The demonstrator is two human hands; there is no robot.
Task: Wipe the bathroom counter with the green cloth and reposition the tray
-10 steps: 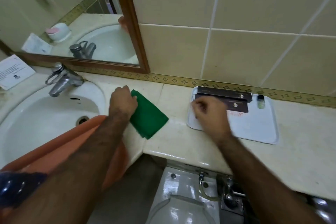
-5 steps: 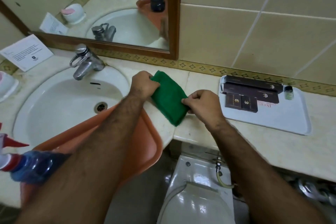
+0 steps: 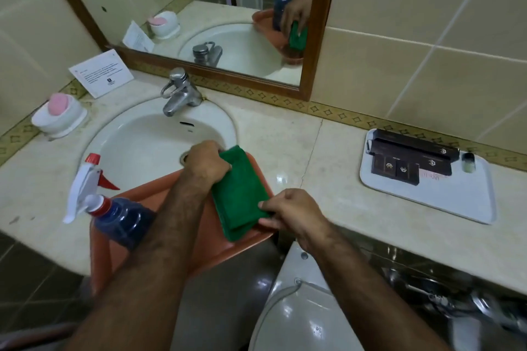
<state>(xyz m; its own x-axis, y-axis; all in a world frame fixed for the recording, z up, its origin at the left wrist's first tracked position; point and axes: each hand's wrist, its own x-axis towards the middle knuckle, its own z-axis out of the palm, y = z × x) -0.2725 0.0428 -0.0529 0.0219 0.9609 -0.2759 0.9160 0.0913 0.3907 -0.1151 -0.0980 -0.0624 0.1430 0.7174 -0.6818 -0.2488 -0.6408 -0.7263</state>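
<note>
The folded green cloth [image 3: 239, 196] is held between both hands above the orange basin [image 3: 242, 245] at the counter's front edge. My left hand [image 3: 206, 161] grips its far end. My right hand [image 3: 293, 209] pinches its near right edge. The white tray [image 3: 456, 199] lies on the beige counter [image 3: 299, 148] to the right, apart from both hands. It carries dark brown boxes [image 3: 413, 157] and a small bottle [image 3: 468, 162].
A white sink [image 3: 137, 145] with a chrome tap [image 3: 178, 91] is at centre left. A blue spray bottle [image 3: 114, 214] lies in the orange basin. A soap dish [image 3: 58, 115] and a white card [image 3: 101, 72] stand at the left. A toilet [image 3: 299, 308] is below the counter.
My right hand left the tray and took hold of the cloth. Both hands have lifted the cloth off the counter and brought it back over the orange basin. The view has shifted left.
</note>
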